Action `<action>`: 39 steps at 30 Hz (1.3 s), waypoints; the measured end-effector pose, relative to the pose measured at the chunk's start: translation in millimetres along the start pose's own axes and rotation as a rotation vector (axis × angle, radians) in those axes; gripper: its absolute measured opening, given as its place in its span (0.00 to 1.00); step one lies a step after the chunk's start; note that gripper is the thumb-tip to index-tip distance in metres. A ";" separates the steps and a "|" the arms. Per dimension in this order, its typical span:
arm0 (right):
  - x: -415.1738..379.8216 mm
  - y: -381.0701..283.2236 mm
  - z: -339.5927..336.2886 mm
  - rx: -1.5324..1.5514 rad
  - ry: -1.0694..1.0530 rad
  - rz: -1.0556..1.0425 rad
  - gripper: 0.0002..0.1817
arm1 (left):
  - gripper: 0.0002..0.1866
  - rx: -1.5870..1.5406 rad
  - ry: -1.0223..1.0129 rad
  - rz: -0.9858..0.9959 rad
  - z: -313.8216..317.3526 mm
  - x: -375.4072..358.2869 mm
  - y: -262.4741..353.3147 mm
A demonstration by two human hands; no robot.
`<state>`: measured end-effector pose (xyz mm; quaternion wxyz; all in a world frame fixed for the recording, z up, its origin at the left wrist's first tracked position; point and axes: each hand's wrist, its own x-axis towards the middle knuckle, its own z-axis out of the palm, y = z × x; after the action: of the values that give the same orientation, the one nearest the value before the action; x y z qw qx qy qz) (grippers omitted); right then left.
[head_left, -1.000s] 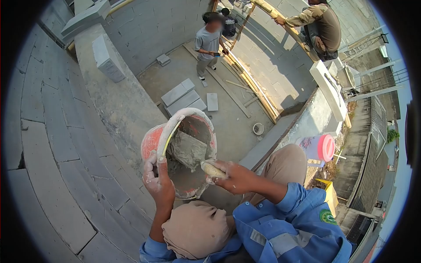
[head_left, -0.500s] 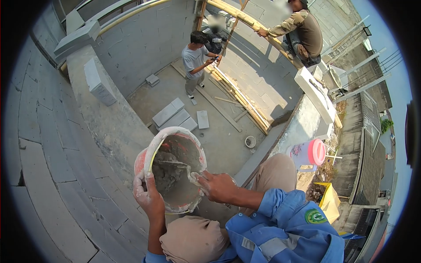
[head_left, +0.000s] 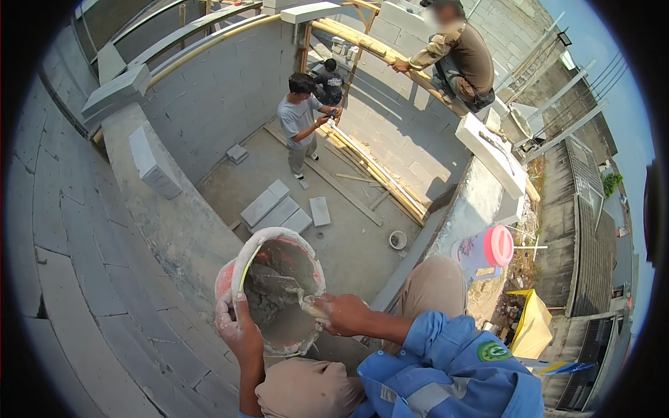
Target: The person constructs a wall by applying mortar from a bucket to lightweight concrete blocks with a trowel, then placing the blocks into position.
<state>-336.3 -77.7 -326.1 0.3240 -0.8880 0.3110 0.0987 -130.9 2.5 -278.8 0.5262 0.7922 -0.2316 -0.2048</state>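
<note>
Knees in tan trousers frame an orange bucket of wet mortar resting on the wall top. The left hand is closed around its rim and yellow handle; the right hand is wrapped around a trowel dug into the mortar. Farther right stands a pink-lidded jug; below, a person stands near stacked blocks.

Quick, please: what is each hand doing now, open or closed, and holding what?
Left hand: closed on the rim of the orange bucket.
Right hand: closed on the handle of a trowel inside the bucket.
</note>
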 end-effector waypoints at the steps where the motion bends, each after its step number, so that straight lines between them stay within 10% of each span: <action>1: 0.5 1.3 1.1 -0.002 0.006 -0.001 0.33 | 0.15 -0.002 0.001 0.006 0.1 0.1 -0.5; 19: -5.0 10.3 -16.3 0.583 0.118 -0.011 0.20 | 0.15 0.152 -0.053 0.032 1.5 6.1 -4.6; 21: -9.6 0.7 -43.6 1.098 -0.389 0.219 0.17 | 0.15 0.105 -0.049 0.092 2.6 6.3 -1.2; 24: 1.2 10.4 -36.3 1.228 -0.500 0.162 0.15 | 0.14 0.142 -0.048 0.128 2.9 5.3 6.9; 37: 16.0 21.3 -91.6 1.303 -0.377 0.243 0.14 | 0.13 0.180 -0.129 0.222 4.9 7.0 -8.6; 39: 25.3 15.2 -106.1 0.834 -0.429 0.179 0.25 | 0.13 0.189 -0.112 0.373 9.3 2.6 -5.6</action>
<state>-328.5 -166.7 -261.7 0.6998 -0.6115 0.3255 0.1742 -133.2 -4.0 -287.6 0.4647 0.7687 -0.4212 -0.1253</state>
